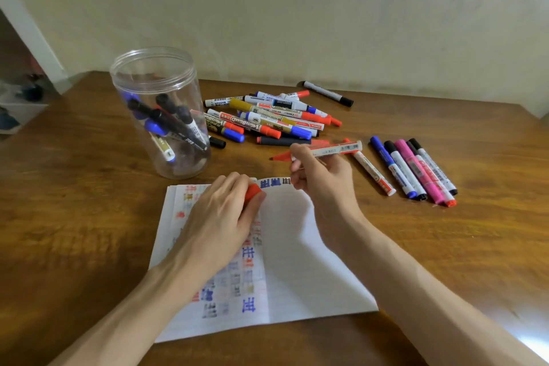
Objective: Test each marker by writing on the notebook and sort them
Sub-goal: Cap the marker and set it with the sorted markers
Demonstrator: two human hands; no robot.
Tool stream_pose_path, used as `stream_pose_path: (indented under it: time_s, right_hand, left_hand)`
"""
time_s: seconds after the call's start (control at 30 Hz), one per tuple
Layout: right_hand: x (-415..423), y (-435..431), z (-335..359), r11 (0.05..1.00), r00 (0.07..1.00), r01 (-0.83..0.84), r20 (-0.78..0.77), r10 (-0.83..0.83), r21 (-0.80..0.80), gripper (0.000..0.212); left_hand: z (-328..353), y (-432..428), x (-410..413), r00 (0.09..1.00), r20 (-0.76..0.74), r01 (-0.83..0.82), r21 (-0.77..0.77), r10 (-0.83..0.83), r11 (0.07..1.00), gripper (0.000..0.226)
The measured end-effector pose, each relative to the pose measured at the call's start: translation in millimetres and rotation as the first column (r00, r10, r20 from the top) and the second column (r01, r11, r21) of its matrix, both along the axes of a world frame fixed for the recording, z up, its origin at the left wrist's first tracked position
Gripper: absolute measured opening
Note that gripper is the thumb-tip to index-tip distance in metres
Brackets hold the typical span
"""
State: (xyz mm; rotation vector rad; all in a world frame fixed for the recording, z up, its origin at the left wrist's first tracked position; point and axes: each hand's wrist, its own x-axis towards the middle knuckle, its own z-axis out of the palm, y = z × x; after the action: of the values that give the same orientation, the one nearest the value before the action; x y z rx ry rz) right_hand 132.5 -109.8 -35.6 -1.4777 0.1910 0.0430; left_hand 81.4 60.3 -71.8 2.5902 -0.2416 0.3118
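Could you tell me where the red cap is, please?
Head view: the red cap is held in the left hand, over the open notebook.

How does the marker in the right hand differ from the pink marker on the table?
The red marker is uncapped and held by the right hand, its cap in the left hand; the pink marker is capped and lies in a row. The red marker's barrel is white, the pink marker's pink. Both are markers.
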Motion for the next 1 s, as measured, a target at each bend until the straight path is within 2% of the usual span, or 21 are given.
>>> stream_pose_path:
  time_s: [0.07,0.17,0.3,0.63,1.0]
  right_hand:
    - [-5.1,8.8,-8.1,0.997,0.998,0.039,0.051,-0.035,-0.066,0.012]
    - [-6.0,6.6,-18.3,0.973,0.987,0.086,0.15,-0.054,-0.213,0.003]
    - [-2.8,-1.3,-21.8,0.929,0.981,0.018,0.186,0.054,-0.368,0.005]
    - [-2.1,-0.2,-24.6,0.885,0.958,-0.044,0.233,0.17,-0.464,0.008]
    - [-4.0,2.5,-25.7,0.85,0.939,-0.03,0.276,0.204,-0.526,0.014]
  left_hand:
    - [1.5,3.4,-0.1,0.999,-0.019,0.028,-0.035,-0.029,0.999,0.032]
    - [1.0,11.1,0.6,0.993,-0.063,0.098,0.037,-0.096,0.995,0.018]
    - [-2.2,15.4,2.4,0.996,-0.027,0.09,0.074,-0.088,0.993,0.017]
    - [-3.1,21.4,6.1,1.0,-0.003,0.0,-0.051,0.0,0.999,0.043]
    - [-6.1,24.0,8.7,1.0,0.0,-0.023,-0.085,0.023,0.996,0.034]
